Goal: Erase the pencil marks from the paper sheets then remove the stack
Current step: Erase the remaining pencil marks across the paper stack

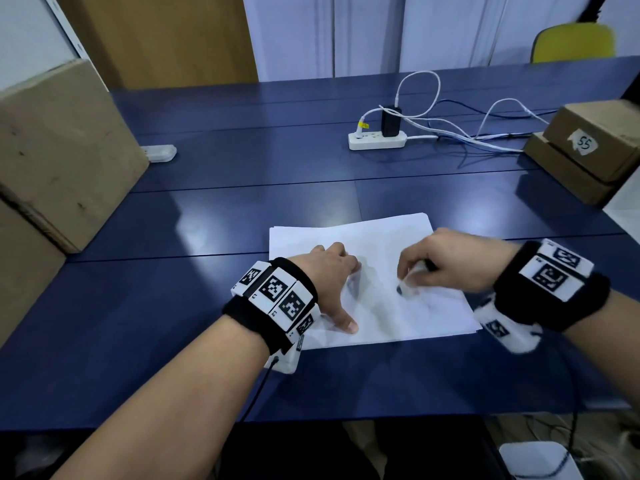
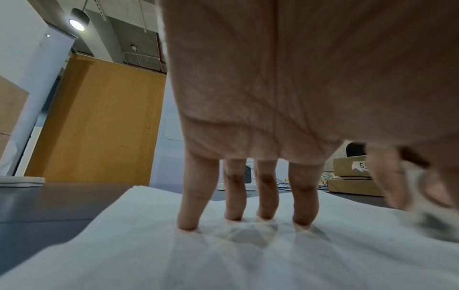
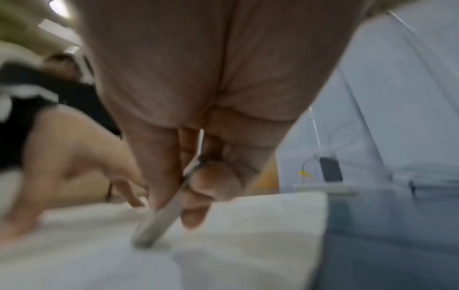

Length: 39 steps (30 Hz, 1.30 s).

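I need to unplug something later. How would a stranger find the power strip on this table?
On the blue table, look past the paper sheets toward the far edge. The white power strip lies there, alone in carrying a black charger and looping white cables.

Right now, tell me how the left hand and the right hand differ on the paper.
The left hand presses straight fingers on the white paper stack; the right hand pinches a slim white eraser stick, its tip on the sheet. The left holds nothing. Both are over the stack.
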Motion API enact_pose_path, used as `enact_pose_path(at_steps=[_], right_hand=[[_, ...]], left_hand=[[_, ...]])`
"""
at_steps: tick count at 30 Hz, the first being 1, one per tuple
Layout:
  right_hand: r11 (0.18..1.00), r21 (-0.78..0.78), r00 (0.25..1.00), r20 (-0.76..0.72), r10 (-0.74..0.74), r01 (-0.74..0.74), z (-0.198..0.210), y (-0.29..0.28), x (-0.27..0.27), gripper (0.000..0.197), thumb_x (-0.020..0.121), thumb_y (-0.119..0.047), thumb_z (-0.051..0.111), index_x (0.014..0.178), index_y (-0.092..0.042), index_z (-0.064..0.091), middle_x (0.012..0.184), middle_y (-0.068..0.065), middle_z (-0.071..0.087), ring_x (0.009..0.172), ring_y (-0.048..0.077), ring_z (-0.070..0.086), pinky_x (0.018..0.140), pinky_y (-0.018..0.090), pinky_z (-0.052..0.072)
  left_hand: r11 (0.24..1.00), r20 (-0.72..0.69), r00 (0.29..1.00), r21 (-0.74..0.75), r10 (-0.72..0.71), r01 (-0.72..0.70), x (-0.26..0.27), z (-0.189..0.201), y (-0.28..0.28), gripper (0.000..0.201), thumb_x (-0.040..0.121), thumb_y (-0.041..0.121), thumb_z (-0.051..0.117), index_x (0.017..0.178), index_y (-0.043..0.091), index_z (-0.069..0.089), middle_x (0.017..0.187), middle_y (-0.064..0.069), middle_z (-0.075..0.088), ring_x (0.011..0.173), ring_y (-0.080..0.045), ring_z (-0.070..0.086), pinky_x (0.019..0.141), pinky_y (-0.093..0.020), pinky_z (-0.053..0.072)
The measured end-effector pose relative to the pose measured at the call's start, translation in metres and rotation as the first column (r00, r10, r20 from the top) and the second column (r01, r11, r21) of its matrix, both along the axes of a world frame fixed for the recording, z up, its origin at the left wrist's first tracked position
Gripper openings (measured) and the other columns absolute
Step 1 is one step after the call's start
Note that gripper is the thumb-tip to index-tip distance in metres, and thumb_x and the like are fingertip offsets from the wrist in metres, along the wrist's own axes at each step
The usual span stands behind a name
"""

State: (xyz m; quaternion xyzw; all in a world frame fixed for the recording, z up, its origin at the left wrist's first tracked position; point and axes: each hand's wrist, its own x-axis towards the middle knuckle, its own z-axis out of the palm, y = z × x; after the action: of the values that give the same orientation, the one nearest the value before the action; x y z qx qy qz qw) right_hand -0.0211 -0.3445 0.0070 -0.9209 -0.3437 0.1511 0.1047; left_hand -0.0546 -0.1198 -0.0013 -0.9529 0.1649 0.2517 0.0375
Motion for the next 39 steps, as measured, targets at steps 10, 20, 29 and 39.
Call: enact_pose_path(at_steps=[10, 20, 29, 39], right_hand=[[0.996, -0.059, 0.979, -0.196, 0.059, -0.072, -0.002, -0.004, -0.018, 0.012, 0.09, -0.03, 0.066, 0.1, -0.033, 0.072, 0.085, -0.02, 0.07, 0.072, -0.008, 0.056, 0.065, 0.009, 0.041], [0.999, 0.013, 0.995, -0.095, -0.039, 0.04, -0.008, 0.005, 0.004, 0.007, 0.089, -0.027, 0.067, 0.095, -0.029, 0.07, 0.087, -0.013, 0.071, 0.073, 0.002, 0.058, 0.071, 0.02, 0.045], [0.994, 0.01, 0.994, 0.0, -0.108, 0.108, -0.01, 0.009, 0.002, 0.008, 0.089, -0.03, 0.067, 0.095, -0.028, 0.07, 0.075, -0.013, 0.064, 0.071, 0.003, 0.054, 0.074, 0.026, 0.049], [0.999, -0.009, 0.968, -0.248, 0.031, -0.034, -0.003, 0.009, -0.015, 0.009, 0.087, -0.026, 0.069, 0.094, -0.031, 0.073, 0.072, -0.004, 0.069, 0.05, 0.002, 0.055, 0.061, 0.026, 0.055]], left_hand=[[1.0, -0.017, 1.0, -0.015, -0.002, 0.002, 0.003, 0.001, 0.0, 0.107, 0.061, 0.062, 0.083, 0.15, 0.036, 0.029, 0.142, 0.003, 0.033, 0.13, -0.023, 0.035, 0.096, -0.052, 0.048], [0.998, 0.077, 0.996, 0.024, 0.048, -0.05, 0.002, 0.002, -0.022, 0.093, 0.061, 0.073, 0.076, 0.136, 0.026, 0.046, 0.125, -0.002, 0.044, 0.111, -0.026, 0.053, 0.083, -0.04, 0.049], [0.998, 0.086, 0.996, 0.042, 0.037, -0.041, 0.005, 0.004, -0.027, 0.088, 0.059, 0.07, 0.08, 0.128, 0.022, 0.052, 0.119, -0.004, 0.046, 0.112, -0.024, 0.05, 0.086, -0.042, 0.051], [1.0, 0.087, 0.996, 0.006, 0.02, -0.02, 0.007, 0.002, -0.025, 0.088, 0.055, 0.07, 0.082, 0.123, 0.02, 0.057, 0.124, 0.0, 0.047, 0.102, -0.025, 0.057, 0.088, -0.045, 0.054]])
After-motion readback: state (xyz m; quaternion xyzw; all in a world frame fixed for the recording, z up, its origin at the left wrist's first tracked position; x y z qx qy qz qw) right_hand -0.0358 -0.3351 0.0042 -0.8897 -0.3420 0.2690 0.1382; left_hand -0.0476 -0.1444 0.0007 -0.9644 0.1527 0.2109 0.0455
